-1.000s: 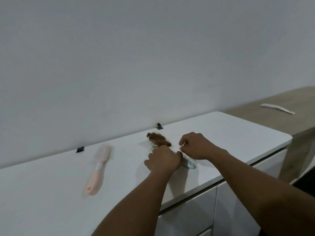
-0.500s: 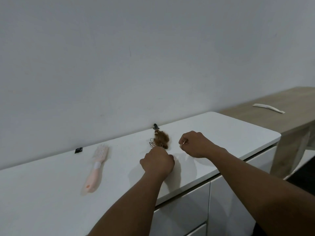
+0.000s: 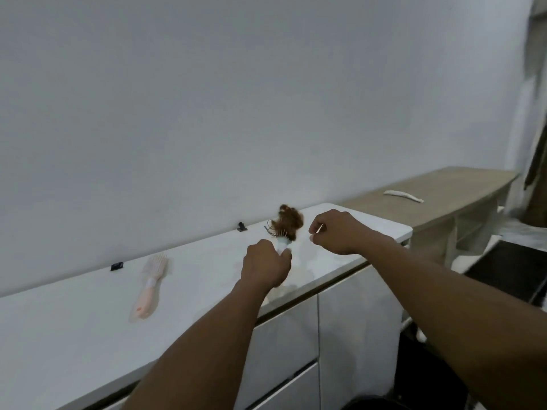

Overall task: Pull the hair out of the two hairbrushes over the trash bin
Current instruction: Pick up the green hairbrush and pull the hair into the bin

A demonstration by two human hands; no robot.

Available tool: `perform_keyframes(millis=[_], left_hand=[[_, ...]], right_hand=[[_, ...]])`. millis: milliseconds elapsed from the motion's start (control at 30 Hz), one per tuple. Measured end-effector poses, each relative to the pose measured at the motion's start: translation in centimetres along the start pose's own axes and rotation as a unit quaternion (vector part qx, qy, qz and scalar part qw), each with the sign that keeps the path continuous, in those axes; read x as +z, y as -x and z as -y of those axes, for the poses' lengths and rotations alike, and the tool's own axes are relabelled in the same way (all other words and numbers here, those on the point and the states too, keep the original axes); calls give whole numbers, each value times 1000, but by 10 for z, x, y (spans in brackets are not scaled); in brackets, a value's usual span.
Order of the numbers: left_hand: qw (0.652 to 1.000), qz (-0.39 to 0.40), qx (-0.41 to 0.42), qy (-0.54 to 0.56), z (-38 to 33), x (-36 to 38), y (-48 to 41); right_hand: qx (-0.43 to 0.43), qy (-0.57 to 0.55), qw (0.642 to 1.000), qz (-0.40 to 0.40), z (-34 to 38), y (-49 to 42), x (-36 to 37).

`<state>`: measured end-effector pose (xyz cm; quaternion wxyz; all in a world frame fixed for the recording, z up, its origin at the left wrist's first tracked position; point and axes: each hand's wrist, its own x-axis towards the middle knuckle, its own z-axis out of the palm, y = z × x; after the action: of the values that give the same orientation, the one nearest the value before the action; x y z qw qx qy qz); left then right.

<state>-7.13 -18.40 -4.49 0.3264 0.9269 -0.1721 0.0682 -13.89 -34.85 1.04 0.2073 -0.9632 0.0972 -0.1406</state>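
Head view: hair-clogged brush (image 3: 286, 229) was raised above the white table (image 3: 74, 327).
Left hand (image 3: 265, 266) gripped its handle; right hand (image 3: 336, 232) hung curled, apparently empty. Pink brush (image 3: 149, 288) lay waiting. Next, probably, carry it over the bin, unseen.

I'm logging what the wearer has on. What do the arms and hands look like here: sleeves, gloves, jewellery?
Both forearms are bare to the bottom edge of the picture, with no sleeves in view. The left hand and right hand wear no gloves; no watch, bracelet or ring shows.
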Motion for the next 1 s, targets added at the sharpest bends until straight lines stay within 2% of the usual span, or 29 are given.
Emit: perform_keyframes(millis=[200,333,467,600,800,1000], left_hand=[[994,22,96,45,-48,48,39],[987,71,132,53,-59,104,74],[980,151,119,59,-42,176,110],[966,233,96,56,-7,242,145],[942,330,40,31,71,323,178],[922,382,-18,54,126,386,179]], right_hand=[[58,-14,997,-47,-48,55,-16],[117,-37,990,-74,-103,92,-1],[186,-87,976,-71,-162,137,43],[257,-113,959,-34,-215,175,110],[378,-241,894,30,-269,217,236],[443,-371,815,31,-288,225,317]])
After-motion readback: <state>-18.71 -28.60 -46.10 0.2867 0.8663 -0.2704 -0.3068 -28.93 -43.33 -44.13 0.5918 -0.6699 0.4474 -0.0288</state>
